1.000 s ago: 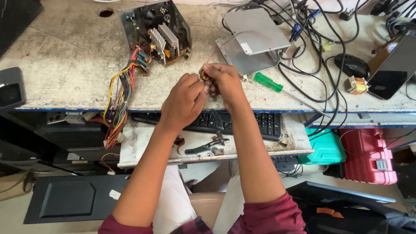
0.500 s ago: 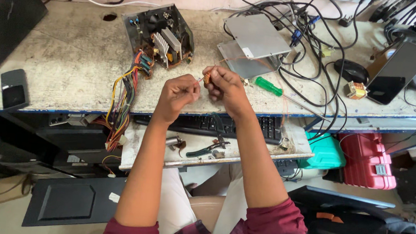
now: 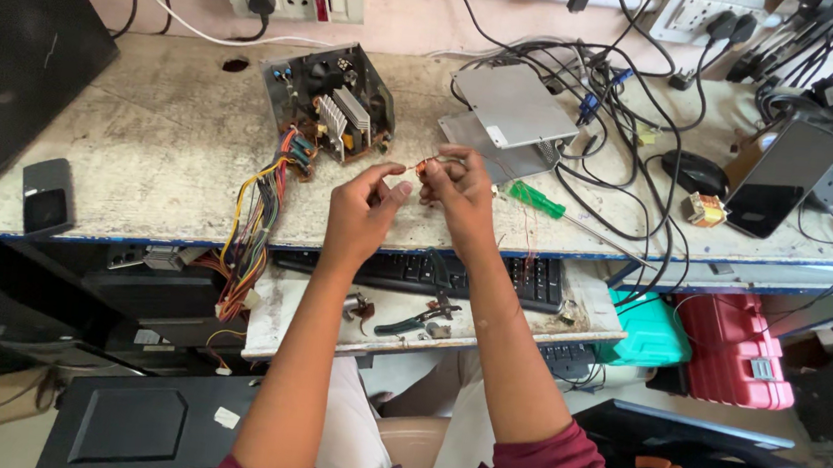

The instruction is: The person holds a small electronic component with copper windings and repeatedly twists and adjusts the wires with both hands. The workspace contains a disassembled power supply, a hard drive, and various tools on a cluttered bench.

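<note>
Both hands are working raised above the front edge of the workbench [image 3: 144,130], near the middle of the frame. The left hand [image 3: 363,209] is pinching the end of a thin copper-coloured wire [image 3: 408,166] between thumb and forefinger, while the right hand [image 3: 456,187] is gripping a small orange component [image 3: 421,168] at its fingertips, the other fingers curled in. The wire is running in a short span between the two pinches, just in front of the opened power supply unit [image 3: 333,101] with its bundle of coloured cables [image 3: 257,225] trailing down over the bench edge.

A green-handled screwdriver [image 3: 537,199] is lying just right of the right hand, and a grey metal cover [image 3: 513,107] is sitting behind it in the upper middle. A smaller wound part [image 3: 705,209] is resting further right, beside a dark phone [image 3: 783,176]. Pliers [image 3: 414,319] are lying on the lower tray, in front of a black keyboard [image 3: 523,278].

Judging by how fine the wire looks, steady, even tension is probably what matters: pulling in line with the component rather than sideways, keeping the pinch close to it, and keeping the strand from kinking or snapping.
</note>
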